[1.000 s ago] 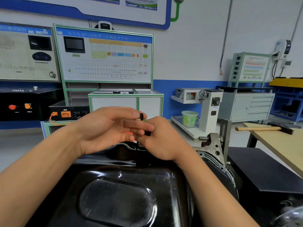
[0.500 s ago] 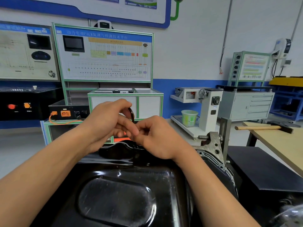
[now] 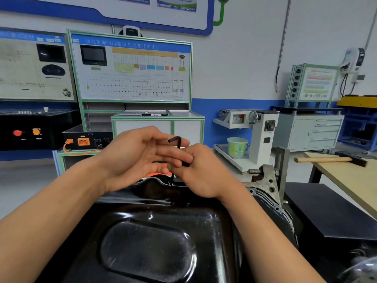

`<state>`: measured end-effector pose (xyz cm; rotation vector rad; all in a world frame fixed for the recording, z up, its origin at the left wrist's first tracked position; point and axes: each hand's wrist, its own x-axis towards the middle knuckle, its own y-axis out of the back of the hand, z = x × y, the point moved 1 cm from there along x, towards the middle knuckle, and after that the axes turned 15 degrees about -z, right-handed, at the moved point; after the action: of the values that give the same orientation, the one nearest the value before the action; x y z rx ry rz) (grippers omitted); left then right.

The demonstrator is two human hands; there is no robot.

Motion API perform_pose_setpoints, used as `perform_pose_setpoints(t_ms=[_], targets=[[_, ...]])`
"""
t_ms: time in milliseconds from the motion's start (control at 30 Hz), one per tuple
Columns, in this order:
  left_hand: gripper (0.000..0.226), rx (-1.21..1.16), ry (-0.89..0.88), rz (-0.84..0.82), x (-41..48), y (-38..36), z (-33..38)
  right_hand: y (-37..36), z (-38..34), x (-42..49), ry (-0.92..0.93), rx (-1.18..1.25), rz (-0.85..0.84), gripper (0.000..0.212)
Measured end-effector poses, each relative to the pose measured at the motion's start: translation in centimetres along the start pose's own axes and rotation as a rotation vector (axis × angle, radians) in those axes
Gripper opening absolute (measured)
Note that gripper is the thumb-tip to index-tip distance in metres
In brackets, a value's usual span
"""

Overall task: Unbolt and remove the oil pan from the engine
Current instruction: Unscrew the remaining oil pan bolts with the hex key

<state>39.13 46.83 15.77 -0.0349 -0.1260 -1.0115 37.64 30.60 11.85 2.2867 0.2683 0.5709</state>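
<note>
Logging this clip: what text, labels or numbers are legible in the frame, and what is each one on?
"动力电池PACK装调与检测技术平台": blue header of the green-framed training board.
Too blurred to read: the left board header, the wall posters, the small right panel, the button labels on the black console.
No writing shows on the oil pan.

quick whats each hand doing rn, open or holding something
Left hand: open, straight fingers laid against the hex key.
Right hand: curled round the hex key's shaft, holding it.
</note>
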Motion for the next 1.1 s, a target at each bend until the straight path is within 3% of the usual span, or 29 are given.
perform_pose_setpoints(t_ms=[233, 367, 567, 667, 767, 833, 967, 1100], targets=[[0.046, 0.185, -0.057, 0.079, 0.2, -0.6, -0.3, 0.1, -0.1, -0.1, 0.010, -0.021, -0.018, 0.034], [0.047, 0.384, -0.042, 0.236, 0.4, -1.0, -0.2, 0.0, -0.3, 0.0, 0.040, -0.024, -0.059, 0.022], [0.044, 0.327, 0.017, 0.394, 0.7, -0.3, -0.3, -0.3, -0.3, 0.2, 0.051, 0.016, -0.120, 0.023], [0.041, 0.151, 0.030, 0.319, 0.5, 0.1, -0.2, -0.2, -0.2, 0.2, 0.039, 0.012, -0.101, 0.024], [0.040, -0.015, 0.018, 0.142, 0.2, 0.5, 0.1, -0.2, 0.0, 0.1, 0.030, 0.016, -0.051, 0.044], [0.039, -0.080, 0.012, 0.025, -0.1, 0.6, 0.1, -0.1, 0.0, 0.0, 0.023, -0.014, -0.038, 0.038], [0.038, -0.068, -0.005, -0.068, -0.5, 0.6, 0.0, 0.1, -0.1, 0.0, 0.004, -0.044, -0.032, 0.024], [0.030, 0.091, -0.019, -0.026, -0.3, 0.2, -0.2, 0.0, -0.1, -0.1, 0.019, -0.040, -0.050, 0.031]])
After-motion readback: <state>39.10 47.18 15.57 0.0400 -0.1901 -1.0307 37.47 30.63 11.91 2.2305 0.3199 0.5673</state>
